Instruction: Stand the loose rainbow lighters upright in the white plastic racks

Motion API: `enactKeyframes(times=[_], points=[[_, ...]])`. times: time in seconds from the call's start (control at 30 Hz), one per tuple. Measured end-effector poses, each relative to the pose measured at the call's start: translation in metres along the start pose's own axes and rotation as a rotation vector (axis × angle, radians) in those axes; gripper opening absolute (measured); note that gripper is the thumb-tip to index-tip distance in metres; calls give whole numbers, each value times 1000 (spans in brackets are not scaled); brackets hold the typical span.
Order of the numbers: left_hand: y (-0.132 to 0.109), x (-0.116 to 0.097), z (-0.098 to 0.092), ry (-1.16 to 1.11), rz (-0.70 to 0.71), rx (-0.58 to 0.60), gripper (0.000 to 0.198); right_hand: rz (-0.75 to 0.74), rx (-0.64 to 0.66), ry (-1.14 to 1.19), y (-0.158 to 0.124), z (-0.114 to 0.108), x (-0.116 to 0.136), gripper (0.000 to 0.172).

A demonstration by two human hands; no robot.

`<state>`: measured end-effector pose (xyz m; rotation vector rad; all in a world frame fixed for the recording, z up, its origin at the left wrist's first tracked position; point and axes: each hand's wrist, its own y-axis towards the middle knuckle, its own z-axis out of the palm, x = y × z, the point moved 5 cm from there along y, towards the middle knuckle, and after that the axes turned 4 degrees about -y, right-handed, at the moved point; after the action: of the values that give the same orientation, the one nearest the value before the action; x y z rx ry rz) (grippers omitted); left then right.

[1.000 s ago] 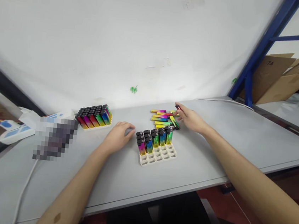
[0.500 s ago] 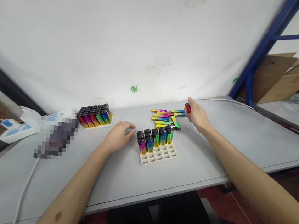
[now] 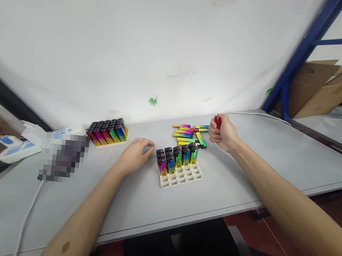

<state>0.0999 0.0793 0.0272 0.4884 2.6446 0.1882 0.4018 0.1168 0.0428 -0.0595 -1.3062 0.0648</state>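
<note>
My right hand (image 3: 223,132) is closed around a red lighter (image 3: 217,122), raised at the right of a loose pile of lighters (image 3: 185,134) in several bright colours. Part of the red lighter is hidden by the fingers. My left hand (image 3: 137,154) rests on the table with its fingers loosely apart and holds nothing. Just right of it stands a white holder tray (image 3: 184,179), its back rows and left side filled with upright black-topped lighters (image 3: 179,158). Bare slots show along the tray's front.
A second tray packed with lighters (image 3: 108,131) stands at the back left. Beside it are white-and-blue boxes or strips (image 3: 19,148) and a blurred dark object (image 3: 65,157) with a white cable (image 3: 29,215). Cardboard boxes (image 3: 318,88) sit behind a blue frame (image 3: 300,56).
My right hand has lifted slightly away from the pile and turned the red lighter more upright. My left hand and the trays have stayed put.
</note>
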Motion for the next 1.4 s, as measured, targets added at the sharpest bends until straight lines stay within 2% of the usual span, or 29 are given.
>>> enactKeyframes(times=[0.13,0.47,0.8,0.93,1.03,1.1,1.23,1.33,1.4], points=[[0,1,1,-2,8,-2,34,58,47,40,0,2,-3,46],[0,2,0,8,5,-7,34,57,67,36,-2,6,-1,31],[0,-1,-1,20,-2,1,35,64,109,80,-1,7,-5,45],[1,0,-1,16,-2,-1,35,-39,42,40,-1,8,-4,31],[1,0,-1,13,-4,-4,34,-125,72,-69,-1,10,-3,15],[0,0,-1,12,1,-1,34,-211,88,-176,-2,8,1,18],[1,-2,-1,12,6,0,33,-391,39,-334,-13,0,20,24],[1,-3,-1,11,0,-1,32,-453,79,-326,-37,3,38,22],[1,-2,-1,13,-4,1,32,-457,147,-367,-59,13,45,22]])
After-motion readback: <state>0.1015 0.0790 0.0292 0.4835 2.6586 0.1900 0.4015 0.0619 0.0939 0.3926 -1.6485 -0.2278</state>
